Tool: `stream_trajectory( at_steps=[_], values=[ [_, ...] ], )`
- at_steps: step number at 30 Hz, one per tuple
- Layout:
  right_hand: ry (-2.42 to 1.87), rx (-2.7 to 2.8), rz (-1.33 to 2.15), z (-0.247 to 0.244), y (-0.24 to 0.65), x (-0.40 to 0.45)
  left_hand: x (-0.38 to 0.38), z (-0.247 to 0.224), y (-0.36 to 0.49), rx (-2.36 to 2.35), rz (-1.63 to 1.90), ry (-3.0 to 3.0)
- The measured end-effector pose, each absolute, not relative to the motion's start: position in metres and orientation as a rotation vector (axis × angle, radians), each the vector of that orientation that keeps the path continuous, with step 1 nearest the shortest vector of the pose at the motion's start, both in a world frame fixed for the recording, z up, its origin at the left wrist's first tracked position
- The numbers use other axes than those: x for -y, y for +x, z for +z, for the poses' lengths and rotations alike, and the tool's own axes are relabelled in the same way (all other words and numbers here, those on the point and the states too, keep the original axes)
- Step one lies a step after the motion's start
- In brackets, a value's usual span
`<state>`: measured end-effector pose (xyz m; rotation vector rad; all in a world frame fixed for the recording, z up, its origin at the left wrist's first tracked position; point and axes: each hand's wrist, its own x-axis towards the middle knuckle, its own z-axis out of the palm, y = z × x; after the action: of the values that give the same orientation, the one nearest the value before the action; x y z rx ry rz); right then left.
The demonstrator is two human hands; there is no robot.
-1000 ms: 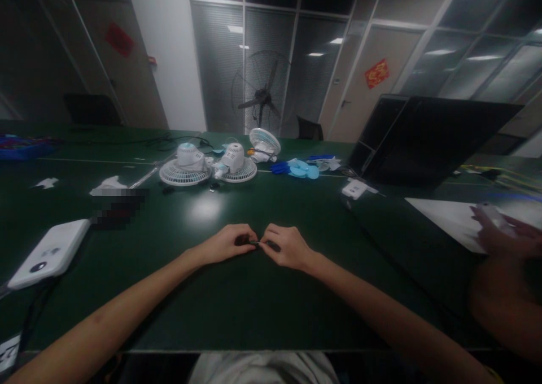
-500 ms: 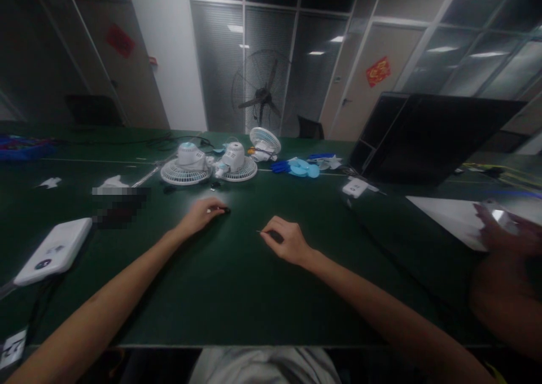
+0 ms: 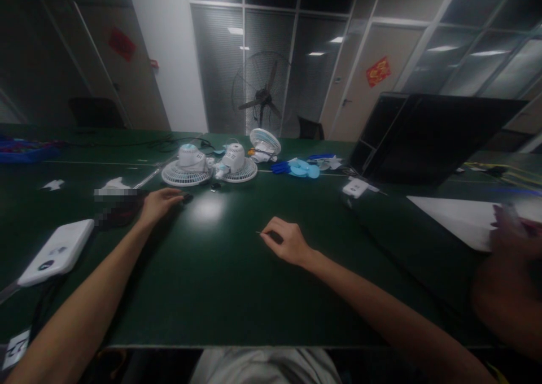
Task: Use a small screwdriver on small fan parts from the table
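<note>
My left hand (image 3: 160, 205) is over the left-centre of the green table (image 3: 203, 293), its fingers closed on a small black object (image 3: 187, 198). Near the middle, my right hand (image 3: 287, 240) pinches a thin, short item (image 3: 258, 232) too small to name. Another small dark piece (image 3: 215, 187) lies between the left hand and the fans. Behind them sit two white fans (image 3: 186, 172) (image 3: 236, 168) face down, and a third fan (image 3: 265, 144) is tilted behind. Blue fan blades (image 3: 304, 168) lie to their right.
A white power bank (image 3: 57, 252) lies at the left, a white box (image 3: 354, 187) with a cable at the right. A black monitor (image 3: 432, 138) stands at the back right. Another person's hand (image 3: 514, 228) is beside a white sheet (image 3: 453, 217). A blue tray (image 3: 25, 151) is far left.
My left hand has moved left with the black object, away from my right hand. My right hand has stayed in place. The other person's hand has shifted slightly right.
</note>
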<state>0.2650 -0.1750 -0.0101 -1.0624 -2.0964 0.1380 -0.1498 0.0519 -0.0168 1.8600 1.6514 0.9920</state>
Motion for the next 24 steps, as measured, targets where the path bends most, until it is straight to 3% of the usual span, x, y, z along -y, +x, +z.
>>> stream_trajectory(
  at_steps=[15,24],
  values=[
    [-1.058,2.102,0.125,-0.01,0.265,0.175,-0.051,-0.02,-0.14,-1.397,1.182,1.668],
    [-1.058,2.113,0.131,-0.01,0.264,0.176,-0.052,-0.019,-0.14,-1.5,1.157,1.701]
  ],
)
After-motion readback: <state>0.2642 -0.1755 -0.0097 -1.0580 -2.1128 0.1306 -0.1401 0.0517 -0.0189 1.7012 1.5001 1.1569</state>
